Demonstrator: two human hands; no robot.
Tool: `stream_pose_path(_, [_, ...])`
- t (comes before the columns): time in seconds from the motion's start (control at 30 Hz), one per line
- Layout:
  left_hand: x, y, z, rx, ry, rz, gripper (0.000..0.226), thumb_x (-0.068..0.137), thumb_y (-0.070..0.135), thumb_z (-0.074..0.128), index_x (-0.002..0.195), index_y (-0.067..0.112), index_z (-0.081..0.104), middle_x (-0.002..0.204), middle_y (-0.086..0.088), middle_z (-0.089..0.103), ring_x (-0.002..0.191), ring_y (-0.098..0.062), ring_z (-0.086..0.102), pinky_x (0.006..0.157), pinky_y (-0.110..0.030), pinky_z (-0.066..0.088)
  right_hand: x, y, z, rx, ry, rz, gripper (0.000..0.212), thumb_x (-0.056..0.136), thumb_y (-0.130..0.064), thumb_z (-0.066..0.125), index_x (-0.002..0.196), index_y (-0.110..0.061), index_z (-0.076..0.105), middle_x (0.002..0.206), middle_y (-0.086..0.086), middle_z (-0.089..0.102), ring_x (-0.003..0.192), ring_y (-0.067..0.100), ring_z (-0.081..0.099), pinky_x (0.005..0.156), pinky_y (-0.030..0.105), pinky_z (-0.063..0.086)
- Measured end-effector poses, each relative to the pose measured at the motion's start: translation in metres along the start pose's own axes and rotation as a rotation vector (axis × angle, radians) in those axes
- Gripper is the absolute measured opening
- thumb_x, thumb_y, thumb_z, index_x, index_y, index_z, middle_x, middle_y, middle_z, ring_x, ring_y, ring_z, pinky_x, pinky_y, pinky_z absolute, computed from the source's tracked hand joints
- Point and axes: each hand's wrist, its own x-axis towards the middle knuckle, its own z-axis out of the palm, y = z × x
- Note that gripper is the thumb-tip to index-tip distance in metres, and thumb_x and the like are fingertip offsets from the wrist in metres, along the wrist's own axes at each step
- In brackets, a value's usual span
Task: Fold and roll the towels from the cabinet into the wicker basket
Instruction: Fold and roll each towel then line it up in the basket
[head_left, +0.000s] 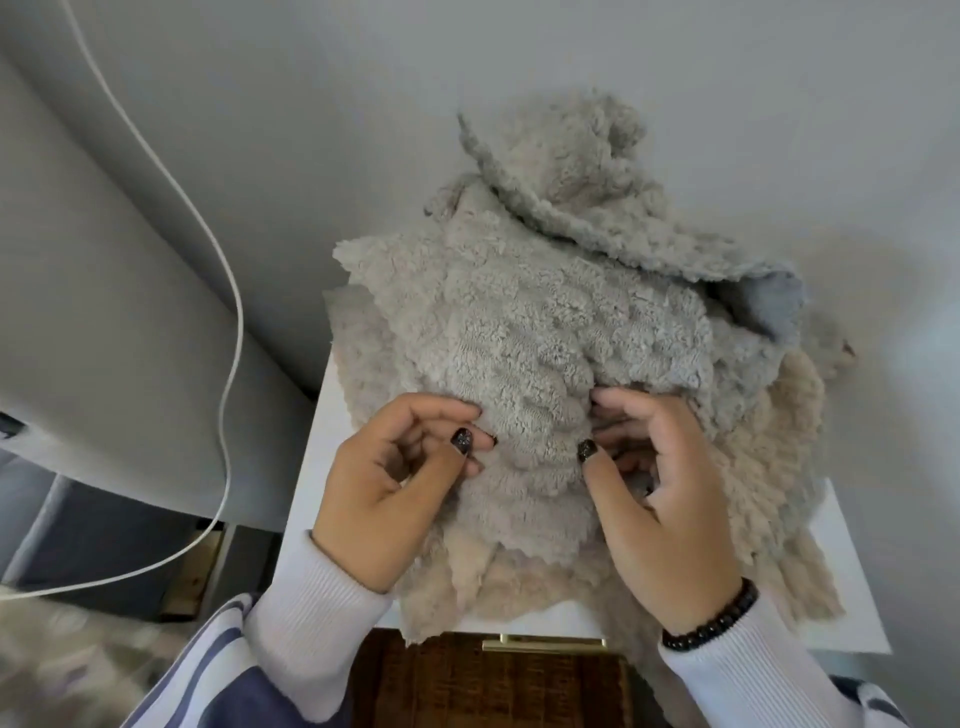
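A heap of fluffy towels lies on a white cabinet top (311, 467). The top grey towel (530, 332) is spread loosely, with a crumpled grey towel (576, 171) behind it against the wall. A beige towel (769, 447) lies underneath and hangs over the front edge. My left hand (400, 483) pinches the grey towel's near part between thumb and curled fingers. My right hand (665, 478) grips the same towel a little to the right, its fingers curled into the fabric. No wicker basket is in view.
A white cable (228, 322) hangs down along a grey padded surface (104, 260) at the left. A dark wooden drawer front (467, 686) with a brass handle (545, 643) sits below the cabinet top. A pale wall stands right behind the towels.
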Motion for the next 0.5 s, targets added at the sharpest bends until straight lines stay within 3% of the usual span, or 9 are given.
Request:
stream_pose_path(0.17, [0.006, -0.017, 0.000, -0.080, -0.023, 0.124, 0.024, 0.082, 0.005, 0.056, 0.091, 0.021, 0.071, 0.084, -0.004, 0.074, 0.067, -0.012, 0.065, 0.064, -0.022, 0.054, 0.003, 0.014, 0.007, 0.000, 0.070, -0.152, 0.035, 0.083, -0.012, 0.057, 0.116, -0.022, 0.056, 0.105, -0.008, 0.057, 0.096, 0.009, 0.059, 0.079, 0.012, 0.045])
stream_pose_path(0.33, [0.007, -0.028, -0.007, -0.066, -0.094, 0.243, 0.022, 0.083, 0.000, 0.056, 0.096, 0.013, 0.067, 0.084, -0.005, 0.073, 0.068, -0.013, 0.065, 0.066, -0.019, 0.052, -0.006, 0.023, 0.006, -0.067, 0.042, -0.293, 0.039, 0.085, -0.016, 0.057, 0.123, -0.018, 0.051, 0.111, -0.004, 0.052, 0.101, 0.010, 0.056, 0.083, 0.012, 0.043])
stream_pose_path(0.5, [-0.008, -0.024, -0.013, -0.037, -0.121, 0.295, 0.025, 0.089, -0.009, 0.055, 0.095, 0.012, 0.067, 0.083, -0.006, 0.073, 0.070, -0.014, 0.066, 0.069, -0.020, 0.052, -0.020, 0.013, -0.002, -0.156, -0.067, -0.363, 0.059, 0.079, -0.036, 0.064, 0.131, -0.031, 0.038, 0.125, -0.016, 0.040, 0.114, -0.003, 0.045, 0.096, 0.008, 0.035])
